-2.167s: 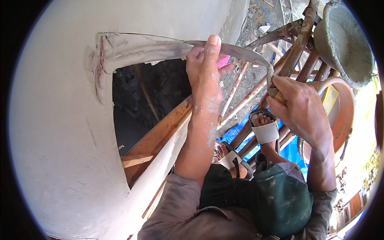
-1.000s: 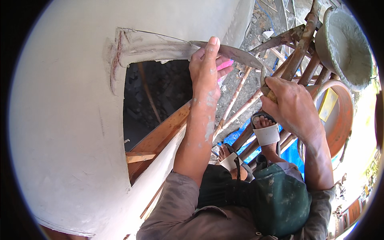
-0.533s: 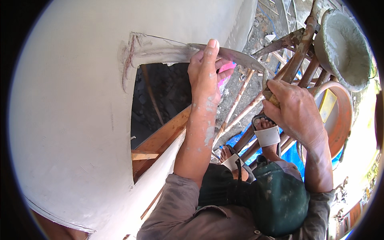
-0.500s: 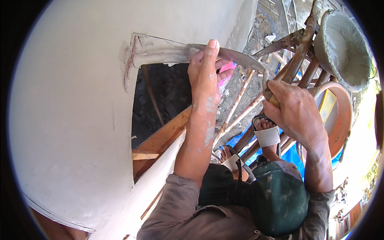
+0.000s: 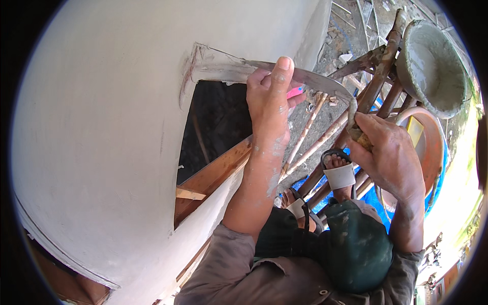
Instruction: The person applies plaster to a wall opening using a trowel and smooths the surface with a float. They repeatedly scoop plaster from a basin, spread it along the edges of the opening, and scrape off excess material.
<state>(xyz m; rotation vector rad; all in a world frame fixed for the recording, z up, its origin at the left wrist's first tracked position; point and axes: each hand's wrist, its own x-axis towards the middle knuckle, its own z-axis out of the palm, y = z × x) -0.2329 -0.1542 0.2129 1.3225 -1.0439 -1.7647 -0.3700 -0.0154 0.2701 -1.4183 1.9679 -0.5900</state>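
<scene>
In my right hand (image 5: 391, 147) is the handle of a plastering trowel (image 5: 325, 83) with a long, thin, grey-smeared blade. The blade's far end lies against the white plastered wall (image 5: 101, 132), at the top right corner of a square opening (image 5: 213, 127). My left hand (image 5: 272, 99) is on the blade, thumb stretched up across it and fingers below it, the outer ones a little apart. Grey plaster spots mark that forearm. A small pink thing (image 5: 295, 92) shows behind those fingers; whether I touch it cannot be told. Dark reddish smears edge the opening's upper left corner.
Wooden planks (image 5: 211, 178) cross the opening. At right, a round bucket (image 5: 434, 71) holds grey plaster above an orange tub (image 5: 427, 147). My sandalled feet (image 5: 338, 173) stand on brown poles (image 5: 376, 81) over a blue sheet (image 5: 376, 203) and rubble-strewn ground.
The wall and its opening have shifted rightward in view. Both hands and the trowel also sit a little further right and lower, in the same hold.
</scene>
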